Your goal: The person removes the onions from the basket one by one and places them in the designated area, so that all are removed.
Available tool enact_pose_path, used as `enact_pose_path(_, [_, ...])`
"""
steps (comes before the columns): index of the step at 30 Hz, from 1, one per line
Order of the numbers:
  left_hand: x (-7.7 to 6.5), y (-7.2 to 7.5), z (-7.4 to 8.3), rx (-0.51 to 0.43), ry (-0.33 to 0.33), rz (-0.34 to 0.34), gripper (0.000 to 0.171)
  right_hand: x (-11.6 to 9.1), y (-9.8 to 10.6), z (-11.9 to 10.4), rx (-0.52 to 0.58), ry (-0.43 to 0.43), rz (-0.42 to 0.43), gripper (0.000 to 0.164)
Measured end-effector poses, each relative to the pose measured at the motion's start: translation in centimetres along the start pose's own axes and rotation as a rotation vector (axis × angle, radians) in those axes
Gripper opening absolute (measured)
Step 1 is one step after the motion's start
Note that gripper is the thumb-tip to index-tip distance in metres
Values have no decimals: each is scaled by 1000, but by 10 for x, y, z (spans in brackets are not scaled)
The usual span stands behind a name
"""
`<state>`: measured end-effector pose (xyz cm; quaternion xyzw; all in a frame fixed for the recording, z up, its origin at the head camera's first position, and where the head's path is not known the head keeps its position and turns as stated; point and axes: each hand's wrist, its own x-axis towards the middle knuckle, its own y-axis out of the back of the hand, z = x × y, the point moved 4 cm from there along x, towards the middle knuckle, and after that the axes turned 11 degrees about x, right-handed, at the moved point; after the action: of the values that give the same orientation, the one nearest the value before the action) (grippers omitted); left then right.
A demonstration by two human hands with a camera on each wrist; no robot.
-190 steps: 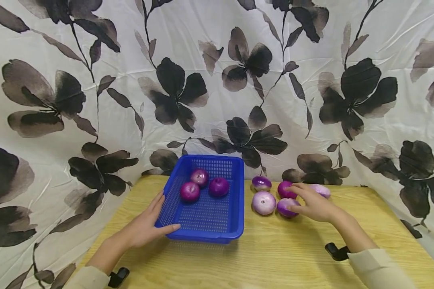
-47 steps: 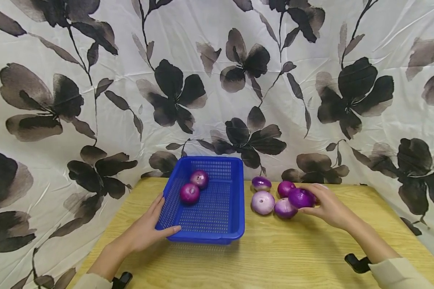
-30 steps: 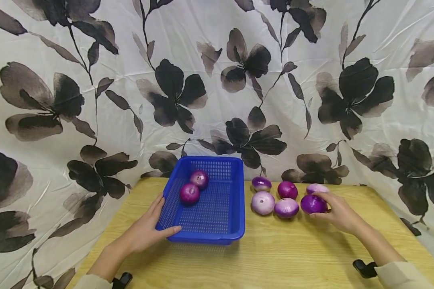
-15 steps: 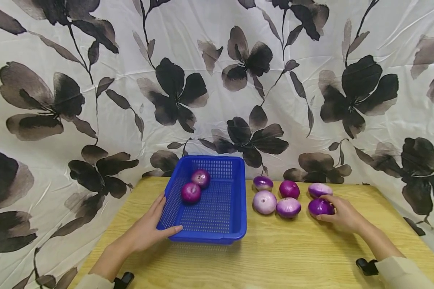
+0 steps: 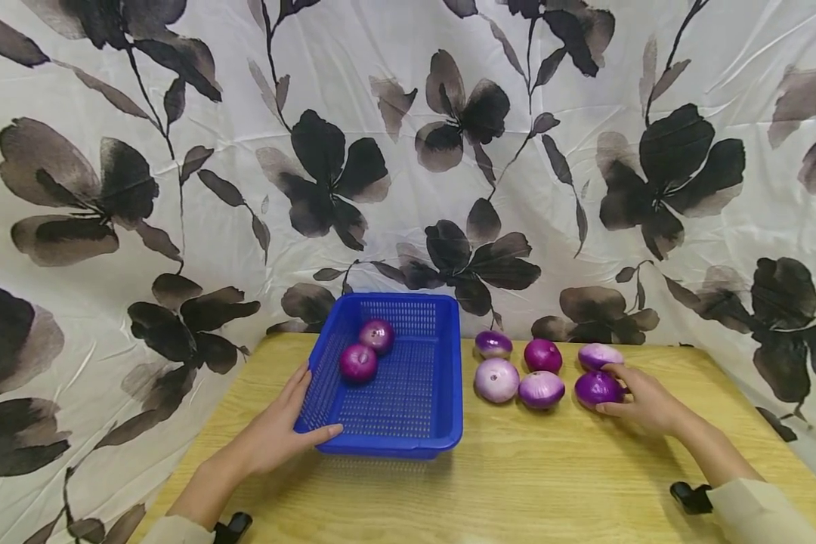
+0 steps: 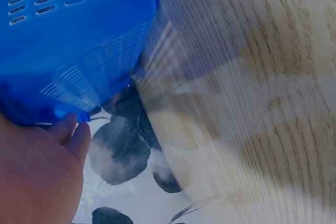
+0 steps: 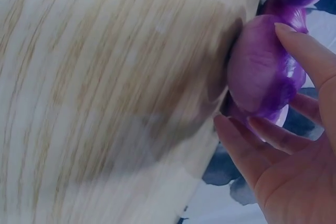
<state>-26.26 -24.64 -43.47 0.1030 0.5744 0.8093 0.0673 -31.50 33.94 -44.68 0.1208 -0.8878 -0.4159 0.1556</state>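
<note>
In the head view a blue plastic basket [image 5: 449, 423] stands on the table with two red onions, a front one [image 5: 358, 363] and a rear one [image 5: 377, 335], inside. My left hand [image 5: 272, 427] rests against its front left corner, fingers straight along the side and thumb on the front rim. At the right, a dark purple onion [image 5: 597, 390] sits on the table. My right hand [image 5: 646, 400] is beside it, fingers spread loosely around its right side. In the right wrist view the thumb [image 7: 302, 51] lies over an onion, with the other fingers loosely apart.
Several more onions stand left of and behind the right hand: a pale one [image 5: 496, 380], a purple-white one [image 5: 542, 390], a magenta one [image 5: 542, 356], a dark one [image 5: 493, 344] and a light one [image 5: 600, 356]. A floral cloth [image 5: 394, 189] hangs behind the wooden table [image 5: 517, 483].
Three onions were in the basket at first; now there are two. My right hand carried a dark purple onion rightward, set it before the light onion and loosened. My left hand stayed put.
</note>
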Motion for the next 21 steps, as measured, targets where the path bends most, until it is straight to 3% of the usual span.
enact_pose_path(15, [0,-3,-2,-4,-4,6,121,-8,6,-8,-19,38,28,64])
enact_pose_path(21, [0,-1,-2,-3,-9,8,121,-6,16,-33,-36,94,46,60])
